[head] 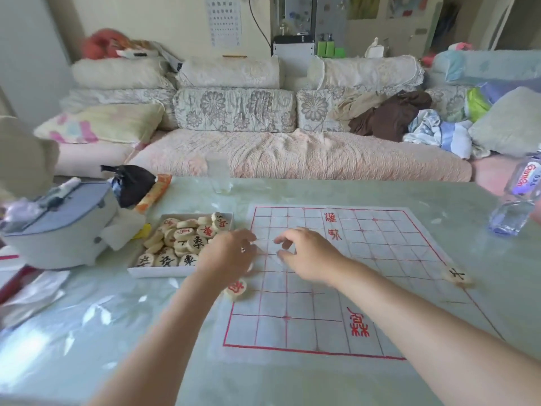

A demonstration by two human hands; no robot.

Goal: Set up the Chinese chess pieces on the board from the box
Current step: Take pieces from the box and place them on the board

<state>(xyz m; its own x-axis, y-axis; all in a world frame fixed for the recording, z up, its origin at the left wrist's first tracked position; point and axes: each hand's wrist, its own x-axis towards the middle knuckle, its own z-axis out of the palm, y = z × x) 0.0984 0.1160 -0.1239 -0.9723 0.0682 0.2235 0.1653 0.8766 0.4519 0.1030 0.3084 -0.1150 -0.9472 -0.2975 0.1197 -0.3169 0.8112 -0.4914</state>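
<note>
The box (152,272) sits on the worktop (131,332) at 9 o'clock from the board (366,288), with most of the pieces (181,238) heaped in it. Only two are out: a red piece (235,289) on the board's 9 o'clock edge and a black-marked piece (456,276) on its 3 o'clock edge.

The left hand (227,254) hovers with curled fingers over the board's 9 o'clock edge. Something pale shows beneath it, but blur keeps me from telling whether it holds a piece. The right hand (307,254) hangs just beside it at its 3 o'clock, thumb and forefinger parted, with nothing visible between them.

The step appears to be seating a piece on that edge line. To do it well, centre each disc on a line crossing, not inside a square. Set it down lightly so the thin sheet does not shift, and turn its character face up.
</note>
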